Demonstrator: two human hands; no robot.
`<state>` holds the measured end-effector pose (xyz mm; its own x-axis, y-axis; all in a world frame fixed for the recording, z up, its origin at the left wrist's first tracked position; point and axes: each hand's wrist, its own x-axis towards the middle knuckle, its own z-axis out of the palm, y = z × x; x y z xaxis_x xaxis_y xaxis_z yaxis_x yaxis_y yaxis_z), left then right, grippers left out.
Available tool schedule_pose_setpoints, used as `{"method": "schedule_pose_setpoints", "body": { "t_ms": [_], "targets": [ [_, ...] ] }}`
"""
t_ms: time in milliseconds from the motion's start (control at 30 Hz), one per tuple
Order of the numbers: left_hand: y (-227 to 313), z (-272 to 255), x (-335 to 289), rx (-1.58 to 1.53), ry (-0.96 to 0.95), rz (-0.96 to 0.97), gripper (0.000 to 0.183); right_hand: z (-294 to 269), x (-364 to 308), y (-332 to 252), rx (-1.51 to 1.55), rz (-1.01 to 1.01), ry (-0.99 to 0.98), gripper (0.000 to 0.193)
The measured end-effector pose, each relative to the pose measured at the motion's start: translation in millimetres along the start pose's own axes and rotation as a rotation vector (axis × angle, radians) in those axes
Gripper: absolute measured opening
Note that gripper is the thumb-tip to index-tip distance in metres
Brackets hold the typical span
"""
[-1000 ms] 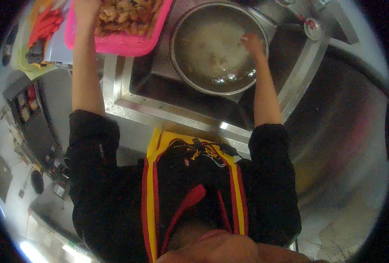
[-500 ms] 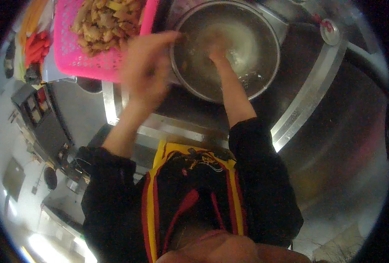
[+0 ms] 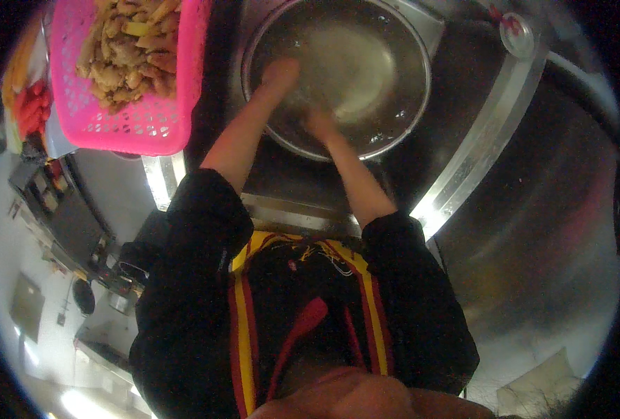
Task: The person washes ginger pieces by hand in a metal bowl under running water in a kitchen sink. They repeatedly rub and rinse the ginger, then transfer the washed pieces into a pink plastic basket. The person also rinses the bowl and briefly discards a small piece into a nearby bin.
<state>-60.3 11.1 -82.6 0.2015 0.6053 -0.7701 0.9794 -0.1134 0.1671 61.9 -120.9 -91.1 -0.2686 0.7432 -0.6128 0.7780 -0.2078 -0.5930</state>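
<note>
A wide round metal basin (image 3: 427, 91) holds cloudy water (image 3: 355, 70). My left hand (image 3: 280, 74) dips into it at the left side, with its fingers under the surface. Nearer to me, my right hand (image 3: 319, 124) is also in the water, close to the basin's front wall and blurred. Whether either hand grips anything is hidden by the murky water. To the left of the basin stands a pink perforated plastic basket (image 3: 132, 140), heaped with pieces of ginger root (image 3: 130, 52).
The basin sits in a metal sink, whose steel edge (image 3: 484, 146) curves along the right and front. A small round metal dish (image 3: 519, 38) with something red rests at the far right. Red items (image 3: 34, 108) lie left of the basket. A dark shelf unit (image 3: 65, 202) stands at the left.
My left hand has moved from beside the basket into the basin's water. My right hand has drawn back toward the near side. The view has shifted, so basket and basin appear further left.
</note>
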Motion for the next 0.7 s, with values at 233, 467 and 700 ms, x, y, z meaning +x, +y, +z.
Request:
{"method": "schedule_pose_setpoints", "body": {
  "t_ms": [233, 467, 700],
  "targets": [
    [12.6, -15.0, -14.3, -0.678, 0.694, -0.283, 0.033, -63.5, -21.5, 18.1, 1.405, 0.299, -0.022, 0.022],
    [32.8, -40.8, 34.1, -0.961, 0.646, -0.285, 0.026, -161.6, -23.2, 48.0, 2.056, 0.212, 0.193, 0.014],
    [34.0, -51.5, 81.9, -1.625, 0.325, -0.171, 0.019, -176.1, 41.4, 50.0, 1.920, 0.259, 0.283, 0.021]
  ]
}}
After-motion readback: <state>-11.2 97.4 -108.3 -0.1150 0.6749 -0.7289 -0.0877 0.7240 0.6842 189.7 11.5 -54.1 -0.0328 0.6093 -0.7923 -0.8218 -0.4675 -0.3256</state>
